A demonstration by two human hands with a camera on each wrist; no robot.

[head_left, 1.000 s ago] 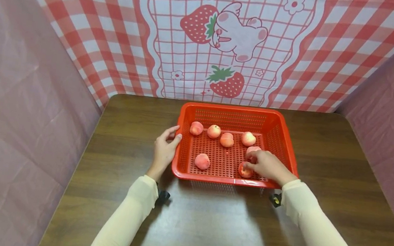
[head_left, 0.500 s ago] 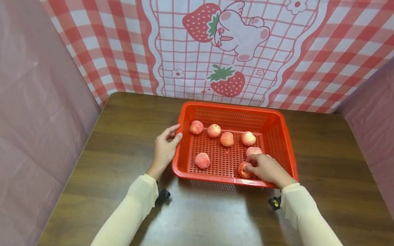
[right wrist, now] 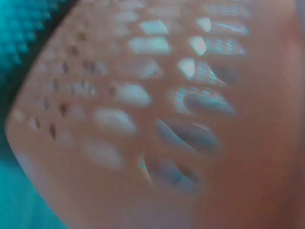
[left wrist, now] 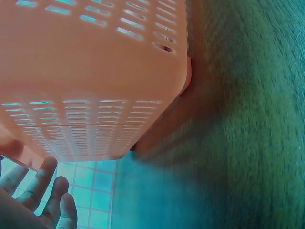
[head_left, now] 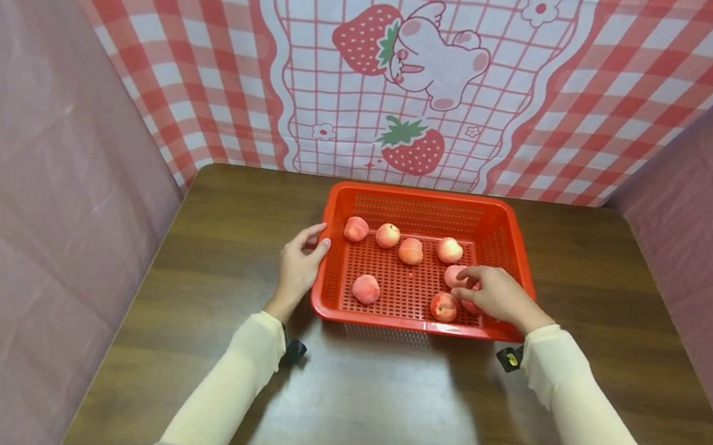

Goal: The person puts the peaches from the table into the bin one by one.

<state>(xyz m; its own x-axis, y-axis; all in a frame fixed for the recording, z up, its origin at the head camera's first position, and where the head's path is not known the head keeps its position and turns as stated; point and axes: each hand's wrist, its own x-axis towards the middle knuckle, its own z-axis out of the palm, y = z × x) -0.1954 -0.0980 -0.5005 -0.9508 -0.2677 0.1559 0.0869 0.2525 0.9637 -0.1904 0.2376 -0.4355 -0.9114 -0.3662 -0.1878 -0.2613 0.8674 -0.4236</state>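
Several peaches lie in a red plastic basket (head_left: 378,320) on the table. My left hand (head_left: 299,267) rests against the basket's left rim, its thumb and fingers apart. In the left wrist view its fingers (left wrist: 34,189) reach up beside the rim, fairly straight. Over the right part of the basket is my right hand (head_left: 499,296), thumb and index finger spread. Their tips are beside a pink peach (head_left: 452,276). A redder peach (head_left: 443,307) sits just left of the hand, and another peach (head_left: 470,305) shows partly below it. The right wrist view shows only the blurred basket wall (right wrist: 157,95).
More peaches lie along the basket's back, including an orange one (head_left: 411,252), and a single peach (head_left: 366,289) is at front left. The basket stands on a brown wooden table (head_left: 221,295). A checked strawberry cloth (head_left: 371,105) hangs behind, with pink curtains (head_left: 50,162) at the sides.
My right hand has come off the redder front peach and shifted slightly right and back, uncovering that peach and part of another. The left hand stays at the rim.
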